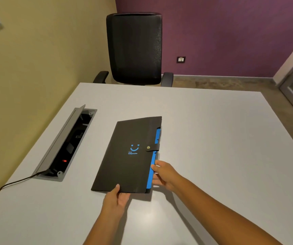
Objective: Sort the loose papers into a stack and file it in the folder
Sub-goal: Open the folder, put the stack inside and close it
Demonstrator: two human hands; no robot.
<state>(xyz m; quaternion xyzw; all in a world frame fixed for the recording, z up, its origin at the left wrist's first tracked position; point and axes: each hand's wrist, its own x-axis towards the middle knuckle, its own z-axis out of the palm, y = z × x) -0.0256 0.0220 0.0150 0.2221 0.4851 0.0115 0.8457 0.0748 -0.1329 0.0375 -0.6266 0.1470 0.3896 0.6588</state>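
A black folder [128, 156] with a blue smiley print lies flat on the white table [212, 138]. Its strap is snapped shut at a brass button, and blue divider tabs stick out along its right edge. My left hand [116, 198] grips the folder's near edge, thumb on top. My right hand [164, 174] holds the right edge at the blue tabs, with the thumb on top and the fingers along the side. No loose papers are visible.
A cable box [66, 145] with its lid raised is sunk into the table at left; a red light glows inside and a black cord runs from it off the left edge. A black mesh office chair [134, 48] stands at the far side.
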